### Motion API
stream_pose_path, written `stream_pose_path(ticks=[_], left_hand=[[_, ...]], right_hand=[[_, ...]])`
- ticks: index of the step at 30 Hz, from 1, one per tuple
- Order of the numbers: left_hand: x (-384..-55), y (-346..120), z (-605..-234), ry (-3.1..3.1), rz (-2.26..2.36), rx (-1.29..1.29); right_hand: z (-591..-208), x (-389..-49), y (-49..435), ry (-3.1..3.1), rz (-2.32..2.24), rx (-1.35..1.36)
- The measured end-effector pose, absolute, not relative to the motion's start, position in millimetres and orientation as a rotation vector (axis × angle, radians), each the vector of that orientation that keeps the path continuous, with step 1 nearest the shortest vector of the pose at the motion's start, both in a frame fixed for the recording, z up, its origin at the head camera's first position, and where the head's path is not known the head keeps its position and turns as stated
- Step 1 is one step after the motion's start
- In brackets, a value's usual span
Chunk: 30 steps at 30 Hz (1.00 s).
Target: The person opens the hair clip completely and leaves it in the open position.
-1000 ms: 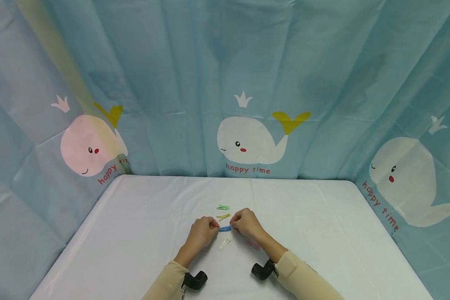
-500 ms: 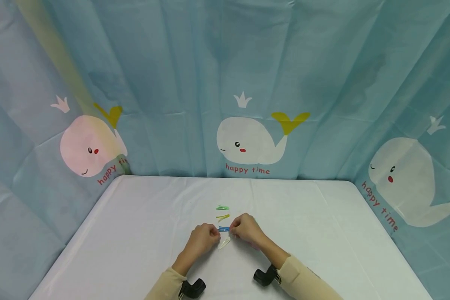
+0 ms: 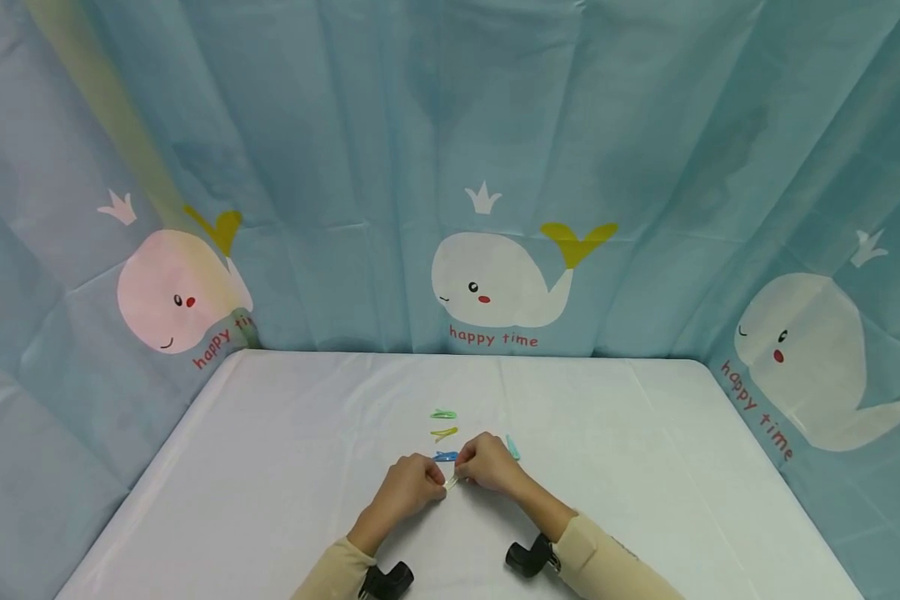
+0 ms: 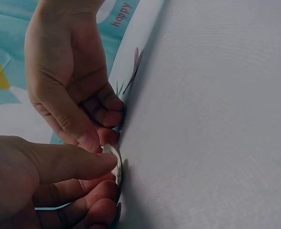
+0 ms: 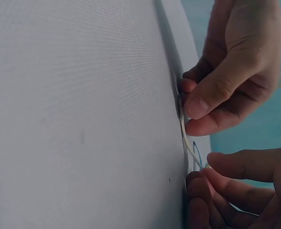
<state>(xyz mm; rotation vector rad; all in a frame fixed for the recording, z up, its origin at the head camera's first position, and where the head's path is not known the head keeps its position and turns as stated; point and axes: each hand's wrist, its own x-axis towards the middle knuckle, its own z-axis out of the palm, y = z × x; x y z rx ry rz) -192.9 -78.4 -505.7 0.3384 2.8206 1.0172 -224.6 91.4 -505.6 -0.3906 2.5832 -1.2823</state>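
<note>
A white snap hair clip [image 3: 452, 482] lies between my two hands, low over the white table. My left hand [image 3: 414, 485] pinches its lower left end between thumb and fingers. In the right wrist view the clip [image 5: 185, 133] runs from the left fingertips to my right hand [image 5: 245, 179], whose thumb and index finger close on its other end. A blue hair clip [image 3: 446, 457] rests just beyond the hands. Farther back lie a yellow, splayed clip [image 3: 444, 433] and a green clip [image 3: 443, 414], roughly in a column with the blue one.
A teal hair clip [image 3: 513, 447] lies right of my right hand. In the left wrist view a pinkish clip [image 4: 135, 62] sits beyond the right hand. Behind the white table [image 3: 307, 417] hangs a blue whale-print curtain [image 3: 345, 167]. Black wrist cameras [image 3: 528, 557] jut inward.
Both hands have let go of the blue clip, which stays on the table, and shifted slightly nearer to the white clip, now held. The teal clip has come into view beside the right hand.
</note>
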Motion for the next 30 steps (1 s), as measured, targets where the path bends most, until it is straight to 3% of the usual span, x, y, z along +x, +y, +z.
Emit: stream_pose_path(ticks=[30], left_hand=[[-194, -79, -501, 2.871, 1.009, 0.365]], right_hand=[[-503, -223, 101, 2.459, -1.449, -0.366]])
